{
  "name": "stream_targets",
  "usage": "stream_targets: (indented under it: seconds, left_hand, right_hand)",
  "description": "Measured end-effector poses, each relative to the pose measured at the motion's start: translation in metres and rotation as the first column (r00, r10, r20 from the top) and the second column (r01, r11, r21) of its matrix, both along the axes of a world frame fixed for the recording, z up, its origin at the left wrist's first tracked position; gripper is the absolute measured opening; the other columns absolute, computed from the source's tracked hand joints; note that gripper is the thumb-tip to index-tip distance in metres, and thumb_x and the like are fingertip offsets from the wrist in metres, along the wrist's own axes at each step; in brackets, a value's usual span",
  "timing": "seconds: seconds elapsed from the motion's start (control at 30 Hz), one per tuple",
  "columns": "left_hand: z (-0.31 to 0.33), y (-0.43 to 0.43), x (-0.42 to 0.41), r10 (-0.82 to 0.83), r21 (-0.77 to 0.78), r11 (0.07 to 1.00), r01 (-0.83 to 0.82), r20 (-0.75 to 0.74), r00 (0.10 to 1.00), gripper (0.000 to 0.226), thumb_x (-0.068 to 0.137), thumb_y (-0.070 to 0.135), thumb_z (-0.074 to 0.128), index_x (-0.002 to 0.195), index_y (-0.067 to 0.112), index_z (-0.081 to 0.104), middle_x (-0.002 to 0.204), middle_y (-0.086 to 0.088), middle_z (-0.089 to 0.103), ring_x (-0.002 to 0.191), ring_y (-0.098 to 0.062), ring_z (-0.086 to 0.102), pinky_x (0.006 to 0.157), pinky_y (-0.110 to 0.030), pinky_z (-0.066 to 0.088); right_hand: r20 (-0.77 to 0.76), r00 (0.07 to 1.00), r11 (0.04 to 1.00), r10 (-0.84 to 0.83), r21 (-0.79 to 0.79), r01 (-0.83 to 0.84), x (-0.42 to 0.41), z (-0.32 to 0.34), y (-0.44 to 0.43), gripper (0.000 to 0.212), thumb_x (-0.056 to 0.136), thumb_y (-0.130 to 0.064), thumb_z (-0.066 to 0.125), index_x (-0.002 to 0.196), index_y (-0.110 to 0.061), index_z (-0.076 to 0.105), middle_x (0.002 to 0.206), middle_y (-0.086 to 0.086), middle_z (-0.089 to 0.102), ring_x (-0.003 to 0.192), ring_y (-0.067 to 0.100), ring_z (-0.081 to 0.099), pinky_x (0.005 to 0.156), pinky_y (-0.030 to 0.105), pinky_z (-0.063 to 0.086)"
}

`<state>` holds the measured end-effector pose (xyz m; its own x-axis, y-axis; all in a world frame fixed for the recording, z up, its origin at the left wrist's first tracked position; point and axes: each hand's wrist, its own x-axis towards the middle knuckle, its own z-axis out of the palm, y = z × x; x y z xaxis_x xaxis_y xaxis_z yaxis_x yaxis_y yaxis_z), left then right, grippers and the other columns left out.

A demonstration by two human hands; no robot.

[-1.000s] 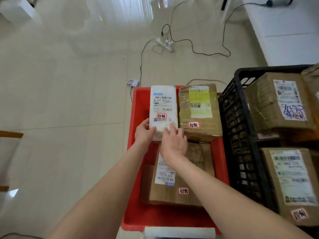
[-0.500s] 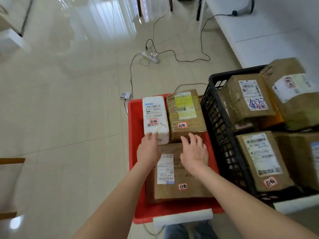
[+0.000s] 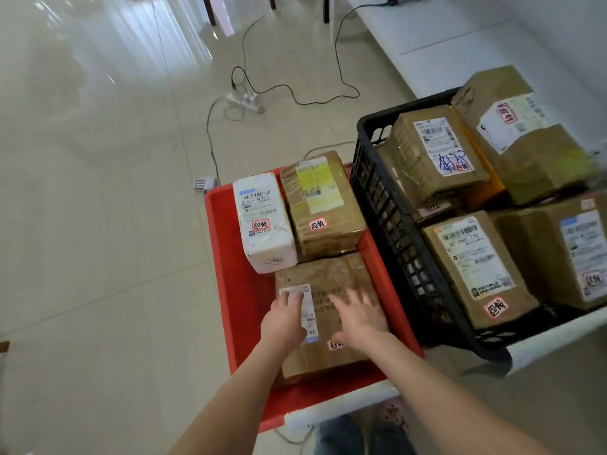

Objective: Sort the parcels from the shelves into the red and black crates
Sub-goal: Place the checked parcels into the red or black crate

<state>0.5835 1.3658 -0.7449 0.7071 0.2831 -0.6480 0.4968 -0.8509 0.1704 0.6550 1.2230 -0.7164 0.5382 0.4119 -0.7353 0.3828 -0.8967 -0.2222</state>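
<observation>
The pale tiled floor (image 3: 98, 224) takes up most of what I see, glossy with window light well beyond the red crate (image 3: 243, 290). Touching that crate's right side stands the black crate (image 3: 394, 241), taller and piled with brown parcels, the nearest one (image 3: 473, 267) label up.

The red crate is right below me, its near edge resting on a white bar (image 3: 341, 408). Three parcels lie in it. A flat brown parcel (image 3: 331, 270) fills the near half. At the far end a white parcel (image 3: 262, 221) and a taped parcel (image 3: 323, 205) with a yellow label sit side by side, touching each other and the flat one.

Both my hands are over the flat brown parcel, fingers straight and spread, gripping nothing. My left hand (image 3: 285, 320) lies across its white label, and my right hand (image 3: 358, 316) is just beside it over bare cardboard. They are blurred, so I cannot tell whether they press down or hover.

On the floor beyond the red crate lies a power strip (image 3: 244, 101) with black cables (image 3: 328, 100) trailing off.
</observation>
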Motion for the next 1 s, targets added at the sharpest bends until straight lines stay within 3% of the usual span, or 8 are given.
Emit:
stream_targets:
  seconds: [0.07,0.1,0.2,0.37,0.47,0.63,0.77,1.0]
  left_hand:
    - [-0.024,-0.01,-0.017,0.154,-0.061,0.985,-0.162,-0.107,0.982,0.089,0.089,0.029,0.062,0.153,0.018,0.002,0.157,-0.021,0.004,0.142,-0.034,0.022,0.105,-0.039,0.038]
    - [-0.034,-0.015,-0.024,0.244,-0.089,0.962,-0.259,-0.156,0.957,0.091,0.09,0.032,0.061,0.153,0.014,-0.003,0.157,-0.023,0.002,0.141,-0.035,0.026,0.105,-0.04,0.037]
    - [-0.05,-0.025,-0.041,0.374,-0.125,0.91,-0.394,-0.157,0.914,0.084,0.088,0.035,0.06,0.15,0.01,0.01,0.146,-0.02,0.029,0.118,-0.033,0.053,0.091,-0.038,0.048]
    - [-0.048,-0.035,-0.056,0.408,-0.107,0.904,-0.414,-0.079,0.91,0.065,0.089,0.037,0.059,0.142,0.013,0.03,0.125,-0.011,0.048,0.103,-0.024,0.06,0.085,-0.033,0.052]
    - [-0.042,-0.034,-0.052,0.381,-0.1,0.915,-0.392,-0.114,0.918,0.066,0.089,0.034,0.06,0.143,0.012,0.028,0.133,-0.013,0.044,0.108,-0.025,0.058,0.084,-0.032,0.054]
    - [-0.023,-0.025,-0.026,0.271,0.027,0.963,-0.269,-0.055,0.961,0.085,0.087,0.021,0.062,0.152,0.014,0.007,0.158,-0.014,0.005,0.137,-0.031,0.033,0.095,-0.04,0.05]
    - [-0.009,-0.028,-0.007,0.145,0.082,0.986,-0.147,0.03,0.989,0.084,0.085,0.012,0.064,0.151,0.014,0.013,0.158,-0.014,0.007,0.141,-0.03,0.025,0.102,-0.038,0.043]
    - [0.026,-0.054,0.003,-0.036,0.105,0.994,0.031,0.049,0.998,0.087,0.086,0.018,0.066,0.152,0.013,0.009,0.16,-0.013,0.003,0.145,-0.03,0.019,0.11,-0.037,0.034]
  right_hand:
    - [-0.068,0.997,0.997,0.048,-0.05,-0.051,-0.01,-0.026,-0.002,0.082,0.088,-0.038,0.065,0.151,-0.043,0.013,0.162,0.001,-0.01,0.148,0.031,-0.008,0.119,0.048,0.015]
    - [-0.103,0.991,0.993,0.084,-0.077,-0.092,-0.014,-0.037,-0.006,0.078,0.09,-0.034,0.063,0.15,-0.044,0.015,0.162,0.0,-0.012,0.148,0.033,-0.009,0.119,0.049,0.016]
    - [-0.159,0.978,0.98,0.136,-0.121,-0.156,-0.025,-0.058,-0.02,0.075,0.088,-0.014,0.061,0.147,-0.045,0.026,0.161,-0.004,-0.013,0.147,0.036,-0.008,0.117,0.051,0.022]
    - [-0.113,0.976,0.973,0.186,-0.12,-0.199,-0.027,-0.057,-0.028,0.076,0.087,-0.003,0.057,0.145,-0.044,0.03,0.161,-0.005,-0.008,0.147,0.036,-0.003,0.116,0.05,0.026]
    - [-0.108,0.973,0.97,0.202,-0.118,-0.215,-0.024,-0.055,-0.028,0.077,0.087,-0.005,0.058,0.147,-0.044,0.027,0.161,-0.004,-0.008,0.147,0.036,-0.002,0.118,0.05,0.02]
    - [0.048,0.993,0.991,0.11,-0.08,-0.106,-0.015,-0.045,-0.022,0.083,0.085,-0.018,0.068,0.15,-0.036,0.021,0.16,0.005,0.0,0.146,0.031,0.011,0.117,0.045,0.019]
    - [0.174,0.983,0.998,0.063,-0.016,-0.062,-0.005,-0.037,-0.018,0.084,0.084,-0.02,0.07,0.151,-0.033,0.02,0.16,0.008,0.003,0.147,0.033,0.008,0.119,0.045,0.013]
    - [0.225,0.974,0.999,-0.022,0.043,0.012,-0.008,0.002,-0.037,0.075,0.09,-0.025,0.064,0.15,-0.028,0.02,0.161,0.009,0.003,0.148,0.032,0.003,0.119,0.045,0.012]
